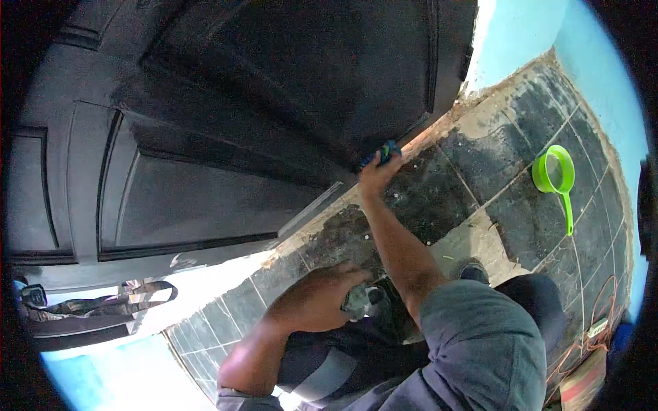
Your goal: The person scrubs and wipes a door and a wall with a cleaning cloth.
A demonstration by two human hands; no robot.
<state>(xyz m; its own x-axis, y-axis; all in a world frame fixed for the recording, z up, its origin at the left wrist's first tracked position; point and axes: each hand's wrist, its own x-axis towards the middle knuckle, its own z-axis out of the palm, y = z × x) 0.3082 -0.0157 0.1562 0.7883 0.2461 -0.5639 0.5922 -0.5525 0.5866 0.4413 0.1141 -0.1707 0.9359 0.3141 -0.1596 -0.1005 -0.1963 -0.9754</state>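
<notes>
So the right hand [375, 177] is stretched way out toward 12 o'clock, fingers clamped around a small blue and green scrubber [381, 155] that's pressed right against the bottom edge of a big dark panelled door [226, 116]. The scrubber sits just where the door meets the floor [480, 157], touching the door's lower corner. The door fills most of the view from 9 to 12 o'clock and looks glossy, with raised panels.

The left hand [322, 298] is down low near 6 o'clock, fingers curled over a crumpled greyish rag [356, 299], resting around the knee area of the person's dark trousers [343, 356]. It's gripping the rag, though how tightly I can't really tell.

The floor is dark tile with pale grout lines and patches of what looks like light cement or dust, kind of messy. Over at 2 o'clock there's a bright green plastic scoop [556, 179] lying on the tiles, well apart from both hands, its handle pointing down toward 5 o'clock. A light blue wall [528, 34] runs behind it. A dark shoe [474, 272] shows near 4 o'clock, and an orange cable [593, 322] is coiled by the edge at 4 o'clock.
</notes>
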